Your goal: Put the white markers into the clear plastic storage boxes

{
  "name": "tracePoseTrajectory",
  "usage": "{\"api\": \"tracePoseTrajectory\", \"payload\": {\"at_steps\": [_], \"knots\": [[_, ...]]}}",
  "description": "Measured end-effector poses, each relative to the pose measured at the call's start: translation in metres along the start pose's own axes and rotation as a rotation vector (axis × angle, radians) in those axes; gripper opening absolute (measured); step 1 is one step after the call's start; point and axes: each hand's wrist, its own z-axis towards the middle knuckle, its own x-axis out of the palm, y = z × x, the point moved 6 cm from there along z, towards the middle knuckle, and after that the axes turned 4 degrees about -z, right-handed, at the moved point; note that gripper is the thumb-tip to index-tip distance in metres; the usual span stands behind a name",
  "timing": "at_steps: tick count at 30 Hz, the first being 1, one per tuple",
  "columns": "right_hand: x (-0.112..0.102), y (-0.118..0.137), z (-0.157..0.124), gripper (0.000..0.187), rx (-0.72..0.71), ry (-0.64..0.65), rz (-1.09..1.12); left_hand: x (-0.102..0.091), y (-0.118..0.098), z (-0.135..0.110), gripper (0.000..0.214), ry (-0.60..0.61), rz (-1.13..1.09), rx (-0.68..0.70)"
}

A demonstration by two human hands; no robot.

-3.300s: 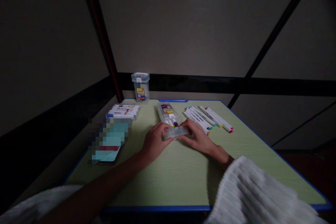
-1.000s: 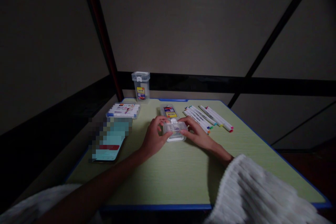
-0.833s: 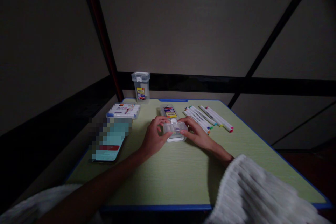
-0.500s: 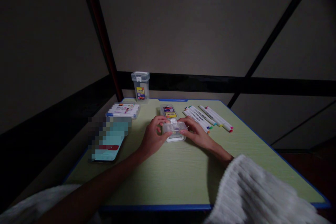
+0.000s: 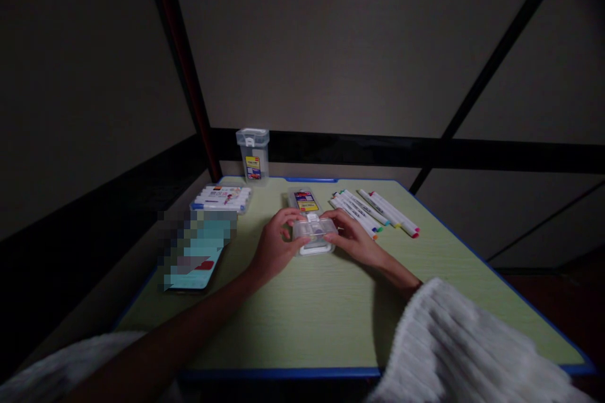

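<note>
A clear plastic box (image 5: 314,241) with a white latch and white handle lies on its side on the table, its lid end toward me. My left hand (image 5: 276,244) grips the lid's left side, thumb in front and fingers behind. On the right side of the lid, my right hand (image 5: 352,238) holds it the same way. The box body, with a yellow, red and blue label (image 5: 305,200), stretches away behind my fingers. Several white markers (image 5: 357,211) with coloured ends lie beside my right hand.
An upright clear box (image 5: 255,154) with a similar label stands at the back left. In front of it lies a flat case of white markers (image 5: 223,198). A phone (image 5: 198,255), partly blurred out, rests near the left edge of the green table (image 5: 293,321).
</note>
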Motion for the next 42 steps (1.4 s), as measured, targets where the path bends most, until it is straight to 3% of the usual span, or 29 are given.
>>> {"api": "tracePoseTrajectory", "payload": {"at_steps": [7, 15, 30, 42], "knots": [[0.001, -0.001, 0.000, 0.032, 0.012, -0.006, 0.020, 0.000, 0.003, 0.002, 0.044, 0.002, -0.006, -0.020], [-0.005, 0.020, 0.001, 0.028, -0.109, 0.017, -0.223, 0.002, -0.013, -0.001, 0.045, 0.060, 0.274, 0.168], [-0.001, 0.012, -0.001, 0.034, -0.116, 0.006, -0.249, 0.003, 0.001, 0.003, 0.046, 0.061, 0.107, 0.065], [0.001, 0.016, -0.004, 0.035, -0.200, 0.024, -0.344, 0.008, -0.011, -0.001, 0.023, 0.116, 0.170, 0.229]]}}
